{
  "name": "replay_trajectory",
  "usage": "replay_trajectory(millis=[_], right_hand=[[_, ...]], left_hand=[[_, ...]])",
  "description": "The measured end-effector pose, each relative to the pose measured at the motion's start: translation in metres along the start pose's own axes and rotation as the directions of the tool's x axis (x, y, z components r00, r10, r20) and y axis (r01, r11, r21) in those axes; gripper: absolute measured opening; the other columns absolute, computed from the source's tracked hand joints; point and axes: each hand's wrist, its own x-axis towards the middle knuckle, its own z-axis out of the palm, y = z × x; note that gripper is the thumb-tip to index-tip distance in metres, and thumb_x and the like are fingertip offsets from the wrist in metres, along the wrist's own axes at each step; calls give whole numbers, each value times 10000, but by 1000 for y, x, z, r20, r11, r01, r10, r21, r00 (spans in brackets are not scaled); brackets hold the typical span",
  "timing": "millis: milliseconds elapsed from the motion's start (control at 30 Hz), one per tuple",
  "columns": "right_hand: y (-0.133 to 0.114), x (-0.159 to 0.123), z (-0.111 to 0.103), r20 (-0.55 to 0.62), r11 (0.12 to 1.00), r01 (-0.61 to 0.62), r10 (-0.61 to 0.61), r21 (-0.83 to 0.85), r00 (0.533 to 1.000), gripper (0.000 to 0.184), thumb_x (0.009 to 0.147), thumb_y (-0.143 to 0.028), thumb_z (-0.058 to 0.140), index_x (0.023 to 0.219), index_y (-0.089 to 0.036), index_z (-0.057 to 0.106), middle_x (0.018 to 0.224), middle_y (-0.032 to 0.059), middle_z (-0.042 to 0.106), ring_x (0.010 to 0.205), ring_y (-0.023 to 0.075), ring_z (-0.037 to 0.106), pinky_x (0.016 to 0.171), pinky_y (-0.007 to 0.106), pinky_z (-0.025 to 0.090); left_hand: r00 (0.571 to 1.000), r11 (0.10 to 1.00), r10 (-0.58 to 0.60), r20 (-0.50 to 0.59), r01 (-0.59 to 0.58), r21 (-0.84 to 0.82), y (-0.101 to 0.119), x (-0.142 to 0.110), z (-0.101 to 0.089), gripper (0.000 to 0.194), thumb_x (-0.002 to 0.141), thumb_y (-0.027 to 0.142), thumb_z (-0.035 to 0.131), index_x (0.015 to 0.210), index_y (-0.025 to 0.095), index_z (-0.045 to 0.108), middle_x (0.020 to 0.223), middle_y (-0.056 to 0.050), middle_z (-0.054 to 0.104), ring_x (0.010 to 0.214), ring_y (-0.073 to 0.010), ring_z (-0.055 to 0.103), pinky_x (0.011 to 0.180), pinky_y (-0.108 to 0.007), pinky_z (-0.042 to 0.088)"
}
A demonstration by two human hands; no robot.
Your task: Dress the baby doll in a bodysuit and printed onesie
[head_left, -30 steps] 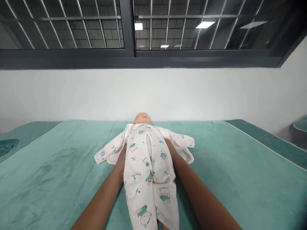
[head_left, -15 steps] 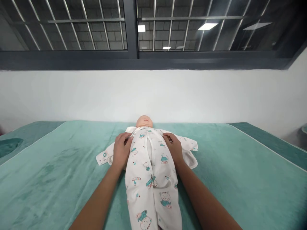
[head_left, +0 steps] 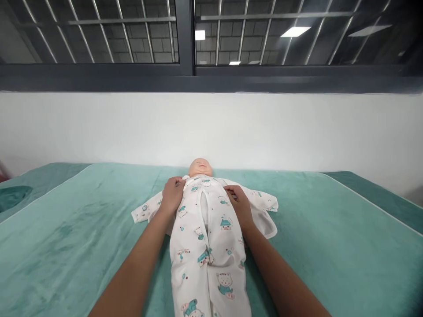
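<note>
A baby doll lies on its back on a teal blanket, dressed in a white romper printed with teal animals. My left hand rests on the doll's left chest near the shoulder, fingers curled on the fabric. My right hand lies on the other side of the chest, fingertips pinching the romper's edge. The romper's front placket gapes a little between my hands. Its empty sleeves spread out flat to both sides.
The blanket covers a wide padded surface that reaches a white wall at the back. A dark barred window runs above the wall. A darker teal fold lies at the far left edge.
A second ago both hands were tucked under the doll's sides. They have come out onto the chest and crept up toward the shoulders, gripping the romper.
</note>
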Motion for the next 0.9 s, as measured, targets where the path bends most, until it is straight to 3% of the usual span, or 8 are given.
replay_trajectory(millis=[100,233,400,533,600,667,767,900], right_hand=[[-1,0,0,0,999,-31,31,28,1000,192,807,-337,541,915,-214,640,958,59,677,911,225,605,814,359,478],[-7,-6,-2,-31,998,-12,14,56,999,204,821,-347,526,934,-209,626,967,58,662,912,213,595,816,352,483],[-33,-61,-18,-116,969,226,-237,-101,965,161,866,-298,495,974,-235,596,1017,59,609,973,216,559,868,381,465],[-62,-145,-41,143,914,376,-356,-151,923,171,883,-227,517,1028,-290,580,1052,63,602,1010,228,554,875,396,457],[-77,-181,-48,373,873,438,-342,-212,862,162,861,-220,564,997,-303,592,1018,54,625,971,235,564,849,402,454],[-91,-206,-49,499,815,466,-262,-344,826,143,836,-173,581,931,-278,605,970,43,645,936,235,566,838,405,432],[-109,-222,-39,514,685,446,-120,-576,849,154,814,-89,557,875,-218,615,948,54,660,918,241,560,816,397,394],[-116,-223,-17,500,539,445,-51,-715,865,158,845,-79,517,882,-178,634,915,84,674,903,256,561,791,394,365]], left_hand=[[995,995,64,-76,-58,78,-10,0,4,148,782,263,546,906,196,591,1081,-67,620,1084,-220,533,1005,-370,344],[937,935,315,-149,-280,216,-11,-20,-2,178,815,207,502,978,203,572,1106,-72,584,1086,-213,521,983,-354,379],[910,912,384,-158,-347,221,6,-97,-27,175,874,237,472,1014,226,576,1094,-55,586,1072,-211,528,945,-333,413],[945,933,326,-19,-318,170,1,-196,-57,92,853,222,525,900,237,603,1018,-53,597,976,-217,560,863,-318,447],[941,937,312,133,-328,120,-9,-245,-66,195,835,181,533,994,253,618,1074,-67,590,1014,-219,569,853,-315,471],[921,927,320,222,-353,125,-20,-284,-67,399,781,130,557,1158,258,576,1201,-89,545,1120,-237,544,933,-351,464],[935,917,320,155,-346,197,-29,-317,-57,596,735,112,585,1307,232,468,1268,-118,490,1183,-266,505,990,-445,438],[948,901,304,92,-318,297,-24,-321,-46,512,780,139,569,1281,204,484,1228,-132,488,1117,-262,540,918,-465,490]])
